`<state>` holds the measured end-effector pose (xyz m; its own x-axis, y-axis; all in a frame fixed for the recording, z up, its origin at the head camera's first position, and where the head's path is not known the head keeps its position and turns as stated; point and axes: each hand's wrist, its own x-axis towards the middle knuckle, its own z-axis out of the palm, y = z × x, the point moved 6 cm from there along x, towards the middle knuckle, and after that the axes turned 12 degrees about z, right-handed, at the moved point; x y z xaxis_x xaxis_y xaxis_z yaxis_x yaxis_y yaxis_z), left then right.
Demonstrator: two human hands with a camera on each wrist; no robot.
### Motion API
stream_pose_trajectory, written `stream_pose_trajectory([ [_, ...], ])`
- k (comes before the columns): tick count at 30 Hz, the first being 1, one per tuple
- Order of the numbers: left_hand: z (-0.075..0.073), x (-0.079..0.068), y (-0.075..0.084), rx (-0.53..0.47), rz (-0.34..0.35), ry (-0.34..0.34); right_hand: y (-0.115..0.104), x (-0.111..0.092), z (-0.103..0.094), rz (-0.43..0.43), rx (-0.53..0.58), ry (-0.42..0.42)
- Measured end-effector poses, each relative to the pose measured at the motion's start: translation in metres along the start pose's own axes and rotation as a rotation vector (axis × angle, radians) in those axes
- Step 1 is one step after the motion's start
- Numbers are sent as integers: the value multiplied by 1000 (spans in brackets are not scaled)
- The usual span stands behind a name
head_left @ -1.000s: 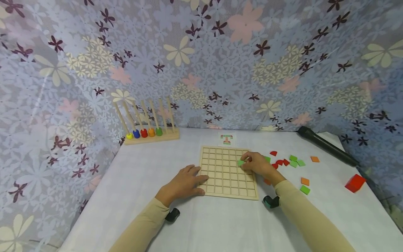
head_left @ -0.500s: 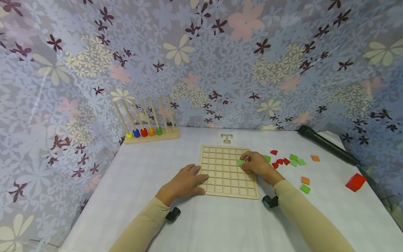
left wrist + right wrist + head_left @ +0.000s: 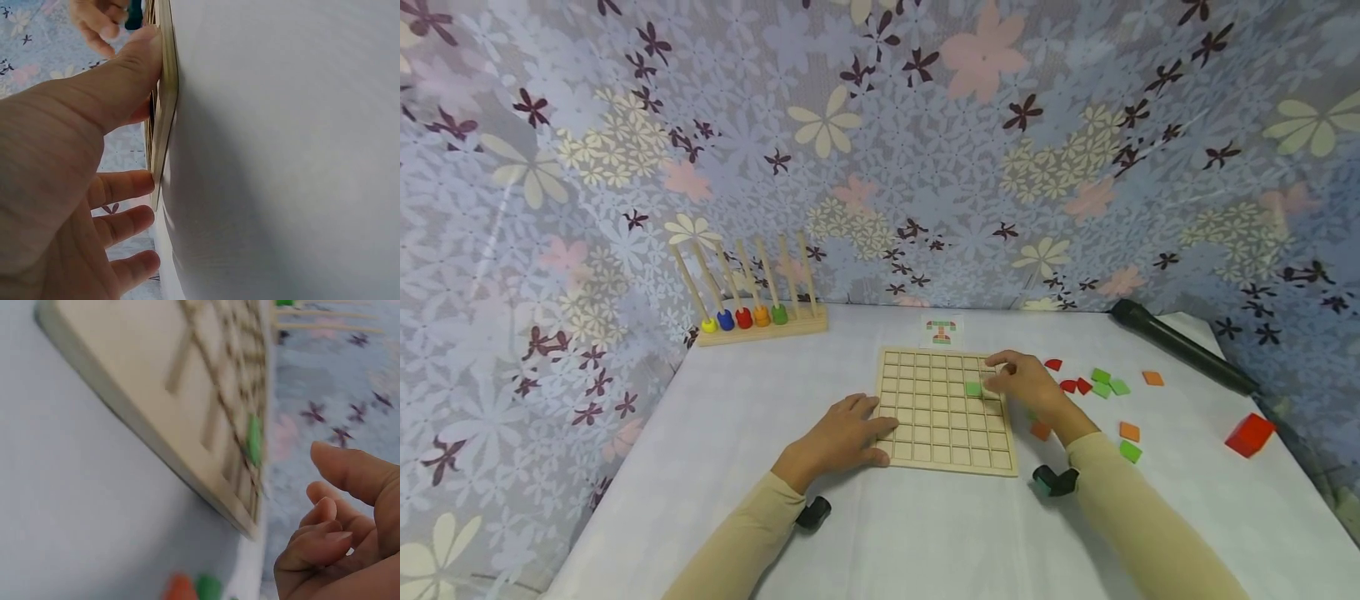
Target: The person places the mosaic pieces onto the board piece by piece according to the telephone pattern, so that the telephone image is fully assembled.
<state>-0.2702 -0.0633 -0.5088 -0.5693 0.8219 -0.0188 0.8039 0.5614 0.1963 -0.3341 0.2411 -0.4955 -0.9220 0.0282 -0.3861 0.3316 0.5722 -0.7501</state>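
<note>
A wooden grid board (image 3: pixel 931 408) lies on the table, with one green square tile (image 3: pixel 973 389) in a cell of its right part. My left hand (image 3: pixel 837 440) rests on the board's left edge, thumb on the rim and fingers spread along the side, as the left wrist view also shows. Just right of the tile, over the board's right edge, hovers my right hand (image 3: pixel 1028 390). Its fingers are loosely bent and hold nothing. In the right wrist view the green tile (image 3: pixel 254 439) sits in the grid, apart from the fingers.
Right of the board lie loose green, orange and red tiles (image 3: pixel 1101 389). Behind it is a pattern card (image 3: pixel 941 332). A peg stand with coloured beads (image 3: pixel 763 332) is back left. A red block (image 3: pixel 1249 435) and a black tube-like object (image 3: pixel 1180 346) stand far right.
My right hand has let go of the green tile and drawn back to the right, leaving the tile in its cell. My left hand stays at the board's edge.
</note>
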Motion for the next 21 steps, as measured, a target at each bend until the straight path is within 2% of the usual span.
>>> stream_pose_trajectory([
  [6,-1,-1,1,-5,7,16,11,-18,-52,-31,159,-26],
  [14,-2,-1,2,-10,14,19,50,-28,-127,-10,313,30],
  [17,-3,0,4,-12,24,26,66,-32,-148,6,408,46],
  [21,-5,-1,4,-21,20,26,87,-31,-164,33,507,66],
])
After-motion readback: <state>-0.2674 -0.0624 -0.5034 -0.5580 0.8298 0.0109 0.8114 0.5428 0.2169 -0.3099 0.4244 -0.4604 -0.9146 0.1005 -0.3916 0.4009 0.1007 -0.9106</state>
